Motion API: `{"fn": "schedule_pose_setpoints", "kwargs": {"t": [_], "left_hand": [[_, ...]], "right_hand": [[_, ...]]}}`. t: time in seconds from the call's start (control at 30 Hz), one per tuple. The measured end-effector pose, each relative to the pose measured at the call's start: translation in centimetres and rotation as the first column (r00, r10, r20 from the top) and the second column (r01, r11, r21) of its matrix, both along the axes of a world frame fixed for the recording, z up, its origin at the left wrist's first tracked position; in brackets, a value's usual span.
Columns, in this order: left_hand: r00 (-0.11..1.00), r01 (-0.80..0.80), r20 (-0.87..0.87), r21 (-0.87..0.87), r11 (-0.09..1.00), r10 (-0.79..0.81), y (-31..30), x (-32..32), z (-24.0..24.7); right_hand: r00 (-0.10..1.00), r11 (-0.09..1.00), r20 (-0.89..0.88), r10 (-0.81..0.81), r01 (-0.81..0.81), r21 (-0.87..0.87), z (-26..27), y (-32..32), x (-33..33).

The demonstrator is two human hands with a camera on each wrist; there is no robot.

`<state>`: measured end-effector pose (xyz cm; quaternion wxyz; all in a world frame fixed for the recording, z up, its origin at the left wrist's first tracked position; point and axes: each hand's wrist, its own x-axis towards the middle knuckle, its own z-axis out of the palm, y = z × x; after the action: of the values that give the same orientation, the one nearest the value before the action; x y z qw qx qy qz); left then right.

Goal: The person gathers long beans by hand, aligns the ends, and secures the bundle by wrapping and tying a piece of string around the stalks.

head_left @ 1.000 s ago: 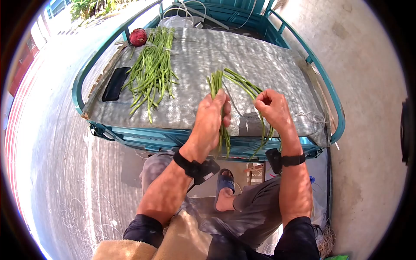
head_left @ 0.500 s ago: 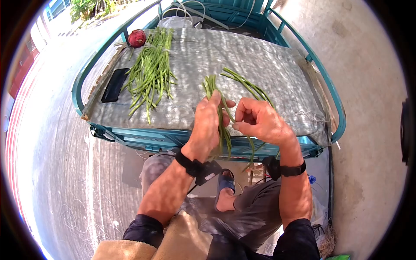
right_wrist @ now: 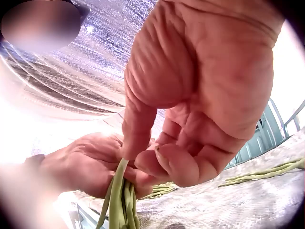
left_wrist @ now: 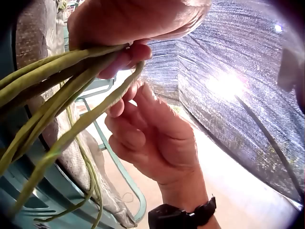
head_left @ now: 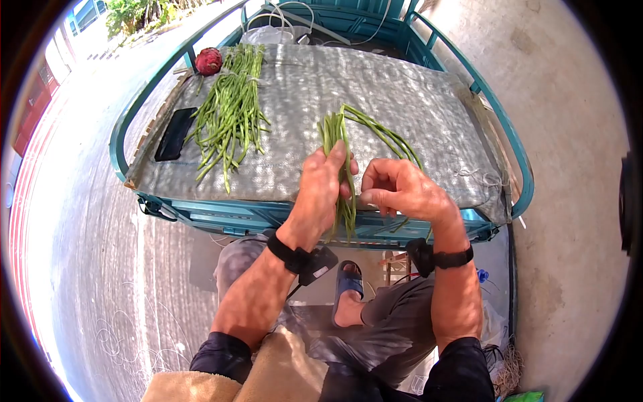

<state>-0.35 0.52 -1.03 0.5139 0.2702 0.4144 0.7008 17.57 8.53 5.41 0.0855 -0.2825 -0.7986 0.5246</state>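
My left hand (head_left: 321,184) grips a small bunch of long beans (head_left: 331,127), thumb across the front, the beans' lower ends hanging past the surface's near edge. Just to its right is my right hand (head_left: 405,191), fingers loosely curled and thumb pointing at the bunch. In the left wrist view its fingertips (left_wrist: 116,109) overlap the outermost bean. A few loose long beans (head_left: 385,132) lie on the woven sheet beside the bunch, partly behind the right hand. Farther left rests a larger bundle of long beans (head_left: 231,114), tied near its top.
The grey woven sheet (head_left: 308,80) covers a teal cart bed with side rails (head_left: 512,157). A dark phone (head_left: 175,134) and a red dragon fruit (head_left: 208,61) lie at the left edge. Behind are a clear plastic bag (head_left: 268,35) and white tubing.
My right hand has moved left toward the bunch and brought a bean to it. That bean now lies along the bunch in my left hand, and the right fingers have come off it.
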Motion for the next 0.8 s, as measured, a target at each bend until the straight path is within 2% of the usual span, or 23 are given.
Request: {"fn": "schedule_pose_setpoints", "kwargs": {"t": [0.13, 0.23, 0.57, 0.8], "left_hand": [[0.996, 0.062, -0.064, -0.009, 0.998, -0.063, -0.4, 0.5, 0.4], [0.986, 0.127, -0.106, 0.004, 0.992, -0.126, -0.7, 0.8, 0.6], [0.97, 0.212, -0.126, 0.01, 0.977, -0.209, -0.9, 1.2, 0.7], [0.986, 0.128, -0.11, -0.012, 0.992, -0.129, -0.8, 1.6, 0.8]], "right_hand": [[0.965, 0.982, -0.183, -0.19, 0.182, -0.058, -0.9, 0.5, -0.3], [0.93, 0.959, -0.239, -0.281, 0.261, -0.112, -1.4, 1.0, -0.5], [0.879, 0.935, -0.33, -0.344, 0.288, -0.206, -1.5, 0.2, -1.5], [0.835, 0.91, -0.371, -0.405, 0.331, -0.248, -1.7, 0.4, -1.5]]}}
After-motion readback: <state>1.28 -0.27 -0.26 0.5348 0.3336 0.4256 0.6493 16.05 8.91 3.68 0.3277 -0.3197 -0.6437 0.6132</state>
